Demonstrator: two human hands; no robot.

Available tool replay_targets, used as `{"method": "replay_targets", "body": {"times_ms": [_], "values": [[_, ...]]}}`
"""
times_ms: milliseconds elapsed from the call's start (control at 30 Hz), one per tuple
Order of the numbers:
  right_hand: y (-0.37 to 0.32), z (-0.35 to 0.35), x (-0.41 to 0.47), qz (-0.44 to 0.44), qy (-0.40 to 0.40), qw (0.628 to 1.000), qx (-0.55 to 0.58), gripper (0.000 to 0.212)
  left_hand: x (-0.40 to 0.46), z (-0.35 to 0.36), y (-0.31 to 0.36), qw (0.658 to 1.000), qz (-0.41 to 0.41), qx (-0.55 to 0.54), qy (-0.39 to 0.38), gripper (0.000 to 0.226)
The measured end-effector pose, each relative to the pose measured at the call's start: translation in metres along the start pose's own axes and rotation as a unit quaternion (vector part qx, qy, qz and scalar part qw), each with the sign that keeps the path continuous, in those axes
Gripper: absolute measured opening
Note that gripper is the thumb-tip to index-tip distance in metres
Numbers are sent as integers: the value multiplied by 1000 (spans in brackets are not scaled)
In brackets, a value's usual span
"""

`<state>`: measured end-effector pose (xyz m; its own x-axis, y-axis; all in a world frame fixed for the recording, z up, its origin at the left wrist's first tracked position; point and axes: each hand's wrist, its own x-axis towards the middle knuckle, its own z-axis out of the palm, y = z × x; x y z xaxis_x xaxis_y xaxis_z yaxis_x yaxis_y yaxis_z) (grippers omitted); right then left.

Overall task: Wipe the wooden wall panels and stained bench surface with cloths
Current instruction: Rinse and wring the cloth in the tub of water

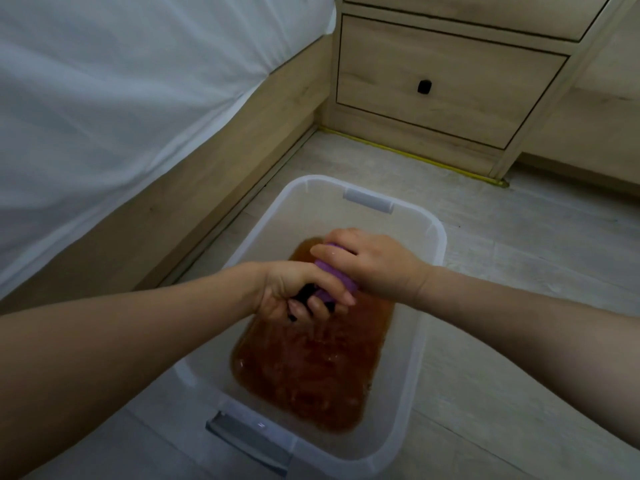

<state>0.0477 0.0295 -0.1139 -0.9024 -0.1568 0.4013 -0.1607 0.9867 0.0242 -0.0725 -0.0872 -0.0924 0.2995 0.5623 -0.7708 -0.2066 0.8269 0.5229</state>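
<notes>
Both hands, left hand (pixel 298 292) and right hand (pixel 374 265), grip and twist a purple cloth (pixel 334 275) above a clear plastic tub (pixel 429 244) on the floor. Brown water (pixel 311 368) fills its bottom. Wringing too hard or off-centre could splash dirty water onto the floor (pixel 519 306) or the white bedsheet (pixel 121 98) nearby.

The pale wood floor (pixel 502 341) holds 1 clear plastic tub (pixel 420 327). The tub sits near the bed frame (pixel 194 188) and the wooden drawers (pixel 443 84).

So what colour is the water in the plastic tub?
Reddish brown water in the clear tub, seen best in the head view.
</notes>
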Motion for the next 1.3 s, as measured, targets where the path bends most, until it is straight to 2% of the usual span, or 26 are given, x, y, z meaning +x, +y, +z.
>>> {"method": "replay_targets", "body": {"times_ms": [133,233,333,433,500,567,667,833,933,1000,1100,1167,1200,1300], "values": [[5,-11,12,12,-62,997,-36,31,-5,1,8,998,32,27,52,17],[-1,-19,25,57,-145,986,-65,20,-4,5,13,981,46,133,137,20],[-6,-23,29,132,-264,951,-95,25,6,11,10,939,85,212,256,26],[-10,-22,29,183,-260,943,-97,27,19,13,8,876,143,286,362,26],[-14,-21,26,220,-257,938,-69,29,23,11,6,829,148,373,389,20],[-21,-19,23,264,-255,929,-43,35,25,10,2,793,156,431,403,19],[-31,-13,17,313,-234,920,-17,35,24,11,-5,767,190,463,402,24],[-34,-7,14,366,-214,905,10,37,20,11,-5,752,233,469,399,23],[-25,-8,11,356,-216,909,-3,38,29,12,2,762,199,469,399,25],[-16,-12,11,312,-218,923,-47,37,35,10,8,775,176,469,385,21],[-9,-19,13,225,-225,939,-128,30,35,6,13,835,140,398,353,36],[-9,-20,14,207,-226,941,-145,25,35,5,12,848,113,385,347,46],[-11,-19,15,206,-227,941,-146,25,37,4,12,834,105,412,352,45],[-16,-15,18,251,-228,934,-109,26,39,6,11,751,116,521,389,25]]}}
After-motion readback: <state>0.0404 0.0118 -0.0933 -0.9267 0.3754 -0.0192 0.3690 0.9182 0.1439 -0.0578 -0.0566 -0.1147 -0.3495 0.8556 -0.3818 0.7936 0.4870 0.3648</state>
